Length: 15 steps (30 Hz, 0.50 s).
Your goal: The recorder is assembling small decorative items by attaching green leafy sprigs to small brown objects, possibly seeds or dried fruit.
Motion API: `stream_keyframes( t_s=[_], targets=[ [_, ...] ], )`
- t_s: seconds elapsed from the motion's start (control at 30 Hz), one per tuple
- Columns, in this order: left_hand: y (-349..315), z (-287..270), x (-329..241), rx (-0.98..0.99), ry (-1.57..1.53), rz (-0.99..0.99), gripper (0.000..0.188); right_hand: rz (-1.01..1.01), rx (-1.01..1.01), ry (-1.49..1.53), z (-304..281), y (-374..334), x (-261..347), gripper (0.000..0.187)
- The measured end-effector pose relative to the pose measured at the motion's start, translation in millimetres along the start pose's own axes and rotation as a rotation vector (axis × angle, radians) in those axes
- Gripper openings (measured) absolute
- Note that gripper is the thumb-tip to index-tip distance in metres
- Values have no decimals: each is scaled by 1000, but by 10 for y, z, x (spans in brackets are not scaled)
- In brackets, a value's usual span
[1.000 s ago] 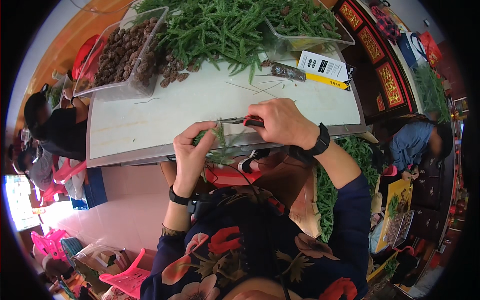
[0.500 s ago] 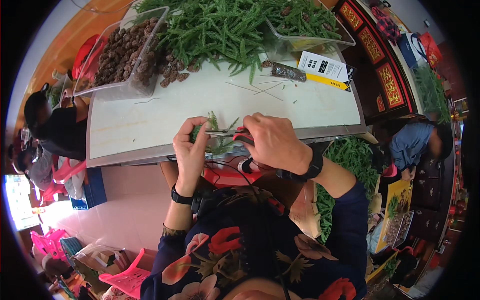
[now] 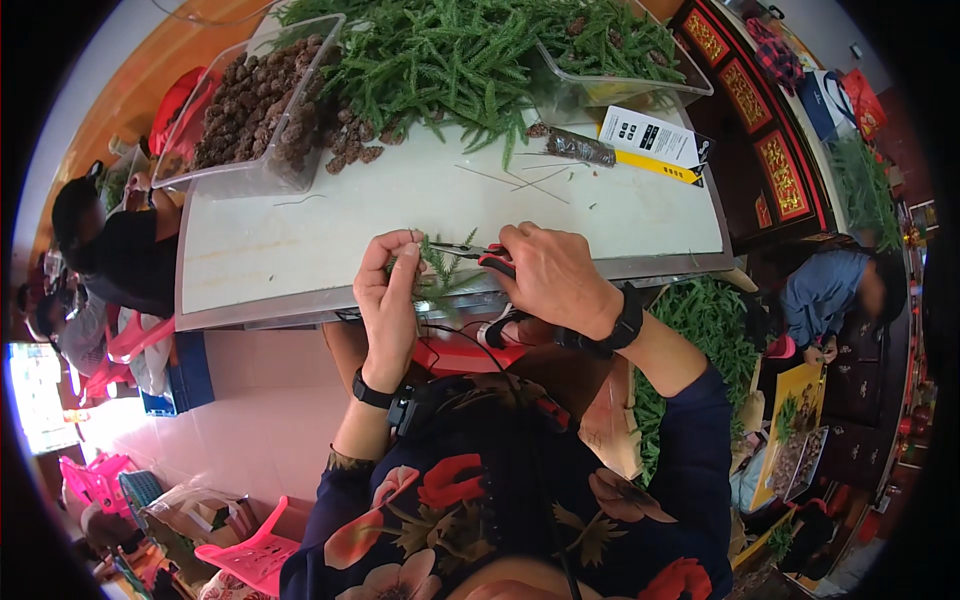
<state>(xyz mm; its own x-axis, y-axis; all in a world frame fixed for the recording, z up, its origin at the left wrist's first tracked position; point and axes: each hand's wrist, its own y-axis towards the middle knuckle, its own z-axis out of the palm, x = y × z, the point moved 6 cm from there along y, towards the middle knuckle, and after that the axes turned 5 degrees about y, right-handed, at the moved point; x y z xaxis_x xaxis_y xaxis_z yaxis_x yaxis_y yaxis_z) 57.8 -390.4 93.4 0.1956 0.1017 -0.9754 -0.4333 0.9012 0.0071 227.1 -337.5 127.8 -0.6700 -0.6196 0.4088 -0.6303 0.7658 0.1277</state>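
While I watch through the head view, the left hand [image 3: 386, 292] pinches a green sprig [image 3: 438, 284] over the near edge of the table [image 3: 310, 245]; the right hand [image 3: 562, 277] grips red-handled pliers [image 3: 498, 264], tips now higher and farther right than half a second ago. Whether they bite anything, I cannot tell.

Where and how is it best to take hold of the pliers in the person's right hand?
Probably best by the red-and-black handles of the pliers, coming from the right, as the right hand does. The handles lie on that side, while the narrow metal nose points left, toward the left hand and the green sprig.
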Motion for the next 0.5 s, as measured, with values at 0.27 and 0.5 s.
stream_keyframes(
  t_s=[0.27,0.5],
  targets=[
    [-42,20,-92,98,240,215,8,-5,75,1,83,-38,4,29],
    [10,-54,84,221,205,48,8,9,-16,33,-113,-14,-74,24]
  ],
)
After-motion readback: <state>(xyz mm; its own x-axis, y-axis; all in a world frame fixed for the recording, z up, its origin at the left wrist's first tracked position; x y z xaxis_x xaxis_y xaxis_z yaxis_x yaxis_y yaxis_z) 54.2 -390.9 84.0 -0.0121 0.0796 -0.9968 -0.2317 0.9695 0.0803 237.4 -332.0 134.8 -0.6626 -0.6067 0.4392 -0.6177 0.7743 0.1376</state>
